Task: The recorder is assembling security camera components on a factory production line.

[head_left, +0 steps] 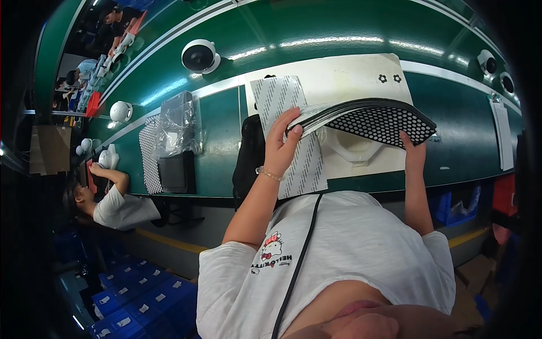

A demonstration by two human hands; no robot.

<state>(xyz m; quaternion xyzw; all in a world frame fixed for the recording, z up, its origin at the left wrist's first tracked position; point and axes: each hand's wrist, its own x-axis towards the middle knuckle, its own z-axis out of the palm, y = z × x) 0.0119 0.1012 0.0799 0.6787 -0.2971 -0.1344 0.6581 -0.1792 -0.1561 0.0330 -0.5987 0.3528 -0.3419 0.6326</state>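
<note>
Between my two hands is a stack of thin black sheets (379,121) with rows of round white dots, bowed upward in the middle. My left hand (282,135) grips its left end, thumb toward me and fingers at the far side. My right hand (414,150) pinches the near right corner. Under the stack's left end lies a white sheet (302,169) with grey slanted print, on a cream board (339,73). A pale ring-shaped fixture (358,155) on the board is partly covered by the stack. Two small black flower-shaped pieces (389,78) lie at the board's far right.
Black cloth (248,164) lies left of the board. Further left are a clear plastic bag (179,130), a black box (176,172) and a dotted sheet (149,155). White round devices (200,56) stand on the green conveyor (293,42). A co-worker (121,206) sits at the left.
</note>
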